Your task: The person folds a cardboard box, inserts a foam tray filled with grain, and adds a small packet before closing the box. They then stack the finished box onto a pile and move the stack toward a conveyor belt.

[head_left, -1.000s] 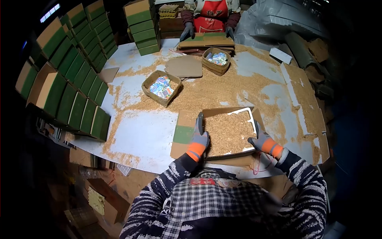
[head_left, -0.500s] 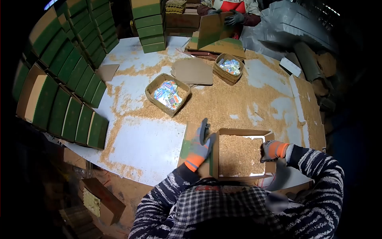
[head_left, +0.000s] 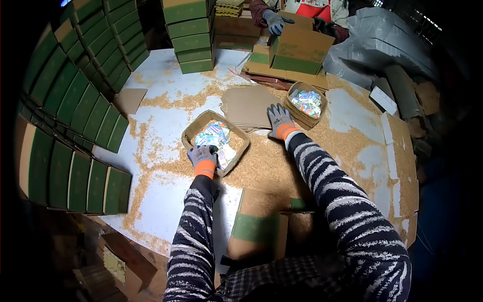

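My left hand, in a grey glove with an orange cuff, reaches over the near edge of a basket. Its fingers are bent apart over small colourful printed packets inside; whether a packet is between them is hidden. My right hand, gloved alike, is stretched forward with fingers spread. It touches the right edge of a stack of flat cardboard sheets. A second basket of similar packets is just right of it. Close to my body stands an open cardboard box, its inside mostly dark and covered by my arm.
Stacked green-and-brown boxes line the left and back. Loose brown shavings lie across the white tabletop. Opposite, a co-worker's gloved hand is at a carton. Plastic-wrapped bundles are at the back right.
My left hand has moved from beside the box to the left basket. My right hand has left the box's right side and reached forward to the cardboard sheets. The co-worker's carton now stands opened out.
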Demonstrator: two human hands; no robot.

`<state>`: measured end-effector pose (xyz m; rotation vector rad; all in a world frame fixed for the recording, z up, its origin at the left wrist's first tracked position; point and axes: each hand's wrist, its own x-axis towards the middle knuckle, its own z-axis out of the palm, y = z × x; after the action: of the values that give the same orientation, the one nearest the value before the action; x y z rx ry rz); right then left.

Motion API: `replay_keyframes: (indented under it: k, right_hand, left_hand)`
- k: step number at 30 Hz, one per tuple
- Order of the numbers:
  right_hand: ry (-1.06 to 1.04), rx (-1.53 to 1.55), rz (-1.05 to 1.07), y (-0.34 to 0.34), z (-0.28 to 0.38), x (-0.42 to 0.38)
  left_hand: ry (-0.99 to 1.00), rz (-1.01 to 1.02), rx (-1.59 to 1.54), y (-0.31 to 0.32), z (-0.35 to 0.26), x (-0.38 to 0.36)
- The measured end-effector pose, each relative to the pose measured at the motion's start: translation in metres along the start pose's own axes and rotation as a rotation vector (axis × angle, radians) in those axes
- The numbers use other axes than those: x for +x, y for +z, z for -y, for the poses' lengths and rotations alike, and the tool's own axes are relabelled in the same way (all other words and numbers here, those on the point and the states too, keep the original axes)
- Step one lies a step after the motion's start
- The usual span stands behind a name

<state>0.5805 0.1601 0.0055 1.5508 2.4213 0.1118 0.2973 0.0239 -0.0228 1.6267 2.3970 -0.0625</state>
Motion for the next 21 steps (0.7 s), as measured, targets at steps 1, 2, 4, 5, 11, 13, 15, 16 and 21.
replay_keyframes:
  k: [1,2,4,5,11,13,15,16,21]
  right_hand:
    - [-0.002,-0.011,0.012,0.013,0.002,0.006]
    - [-0.001,-0.024,0.025,0.026,0.003,0.009]
    - [-0.136,0.269,-0.228,0.119,-0.006,0.044]
    - [-0.215,0.587,-0.409,0.17,-0.009,0.061]
    - [-0.043,-0.035,0.126,-0.025,-0.016,-0.061]
    - [-0.141,-0.015,0.019,0.008,-0.044,-0.069]
    - [-0.184,0.057,-0.156,0.002,-0.06,-0.103]
    - [-0.174,0.113,-0.286,-0.041,-0.06,-0.141]
    - [-0.387,0.275,-0.632,-0.138,-0.051,-0.345]
  left_hand:
    - [0.044,-0.092,0.007,0.005,0.003,-0.004]
    - [0.052,-0.128,-0.018,0.007,0.006,-0.005]
    - [0.082,-0.203,-0.072,0.009,0.008,-0.008]
    - [0.105,-0.34,-0.091,0.03,0.014,-0.001]
    - [0.081,-0.231,-0.405,0.049,0.048,0.022]
    - [0.132,-0.23,-0.726,0.036,0.053,0.014]
    - [0.186,-0.449,-1.013,-0.016,0.028,-0.048]
    - [0.219,-0.472,-1.253,-0.003,0.035,-0.049]
    - [0.165,-0.462,-1.456,-0.044,0.047,-0.157]
